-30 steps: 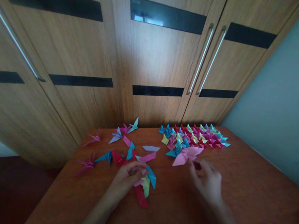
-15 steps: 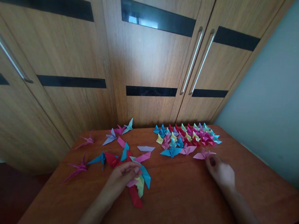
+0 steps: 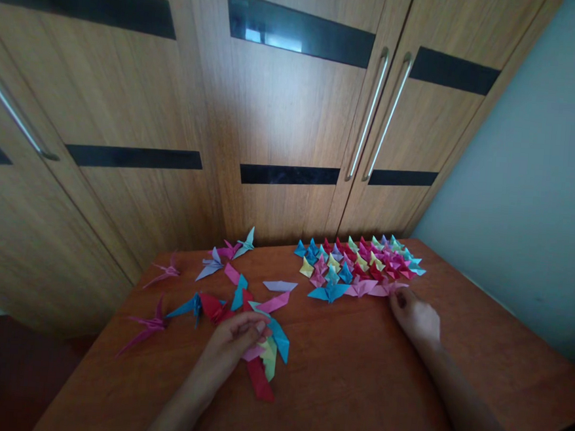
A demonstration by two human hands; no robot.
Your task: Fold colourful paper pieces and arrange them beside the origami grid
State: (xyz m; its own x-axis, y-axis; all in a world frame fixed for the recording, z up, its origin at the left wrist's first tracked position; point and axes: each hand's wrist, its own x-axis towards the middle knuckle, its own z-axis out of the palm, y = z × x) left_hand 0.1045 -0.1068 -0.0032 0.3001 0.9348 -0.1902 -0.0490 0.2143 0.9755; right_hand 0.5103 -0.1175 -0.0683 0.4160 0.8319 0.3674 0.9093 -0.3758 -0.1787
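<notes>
**Paper birds on a wooden table, both hands at the paper**

Wooden wardrobe doors point(image 3: 295, 111) with dark horizontal strips and long metal handles point(image 3: 378, 113) fill the upper half of the head view; a pale wall point(image 3: 532, 160) runs down the right side. Below them, a reddish-brown table point(image 3: 355, 378) takes up the lower half of the frame.

At centre right, close to the doors, a tight block of small folded paper shapes point(image 3: 363, 260) in blue, yellow, pink, red and green lies in rows. Along its near edge sit a blue folded piece point(image 3: 329, 292) and, just to its right, a pink folded piece point(image 3: 368, 287). The right hand point(image 3: 415, 318) rests on the table at the right end of that near row, fingers curled loosely, fingertips touching a small pink folded piece point(image 3: 395, 287); whether it pinches the paper or only touches it cannot be told.

At lower centre, the left hand point(image 3: 232, 346) lies over a loose pile of folded paper point(image 3: 265, 355) in red, yellow, blue and pink, fingers bent down onto a pink piece at the top of the pile; the grip itself is hidden by the fingers.

Left of centre, paper cranes are scattered apart from one another: two magenta cranes point(image 3: 146, 324) near the left table edge, a blue one point(image 3: 187, 306), a lilac one point(image 3: 210, 266) and a teal one point(image 3: 246, 241) by the doors. A flat lilac strip point(image 3: 280, 285) lies between the pile and the block.
</notes>
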